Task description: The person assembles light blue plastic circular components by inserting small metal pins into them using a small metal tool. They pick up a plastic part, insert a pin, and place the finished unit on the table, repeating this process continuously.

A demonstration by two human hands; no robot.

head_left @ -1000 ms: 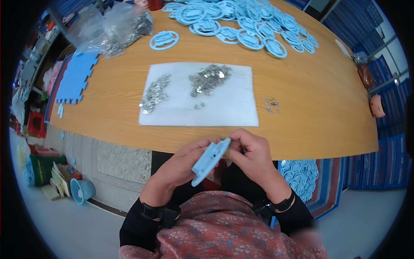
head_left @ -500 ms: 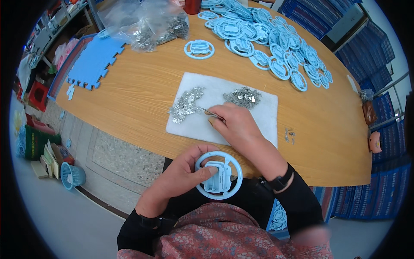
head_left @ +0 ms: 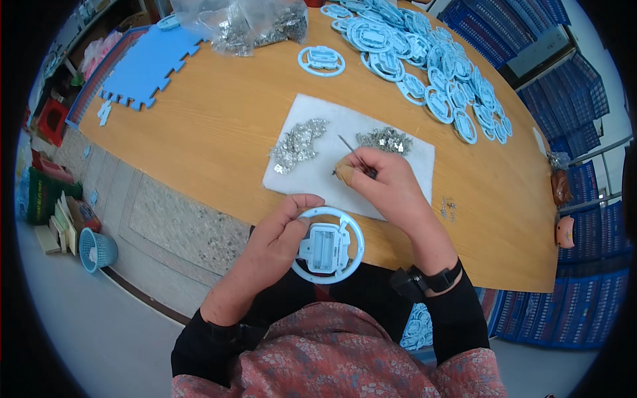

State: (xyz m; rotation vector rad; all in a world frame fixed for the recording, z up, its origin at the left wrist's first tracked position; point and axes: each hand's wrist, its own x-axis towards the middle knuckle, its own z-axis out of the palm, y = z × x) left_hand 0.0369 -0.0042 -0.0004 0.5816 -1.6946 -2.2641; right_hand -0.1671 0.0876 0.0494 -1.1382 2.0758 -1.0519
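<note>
Left grip (head_left: pixel 275 235) pinches a smooth, wheel-shaped plastic piece (head_left: pixel 325 247) by its left rim at the near edge of the tabletop (head_left: pixel 219 119), my right grip (head_left: pixel 386 178) holding a thin metal tool (head_left: pixel 351 149) over fleecy padding (head_left: pixel 343 125).

Head view: wearer's left fisheye, facing forward and down
Left hand (head_left: pixel 269 240), right hand (head_left: pixel 388 182): close, around mid-frame
Table (head_left: pixel 212 136): below, stretching away ahead

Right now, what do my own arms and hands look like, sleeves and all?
Black sleeves run down both arms from a reddish-pink floral top. Behind the right hand sits a black wristband with a boxy black module; one fingertip seems to wear a tan cover. The left hand is ungloved; dark wristwear there blends into the sleeve.
</note>
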